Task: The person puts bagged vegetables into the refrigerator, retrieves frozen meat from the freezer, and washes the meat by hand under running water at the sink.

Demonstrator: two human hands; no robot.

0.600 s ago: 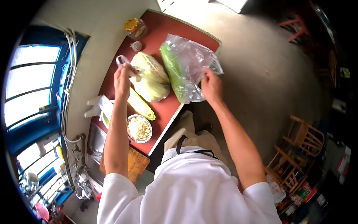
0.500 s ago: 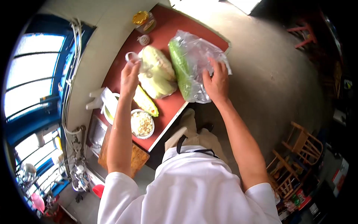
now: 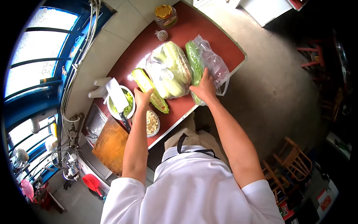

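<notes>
Green gourd (image 3: 193, 56) by the counter's (image 3: 233, 52) near edge meets my spread right hand (image 3: 206, 88). My left hand (image 3: 142, 99) quit the clear bag (image 3: 168, 72), seemingly settled, for the cut gourd (image 3: 143, 79), grip unclear.

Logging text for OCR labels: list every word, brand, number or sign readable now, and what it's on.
No text is readable.
Red packet, lower right: pale marks, possibly lettering, too small and blurred to read.
Red-and-white item, near the right edge: any print is too blurred to read.
Gold-lidded jar, knife, clear bag by the right hand: no lettering I can make out.
</notes>
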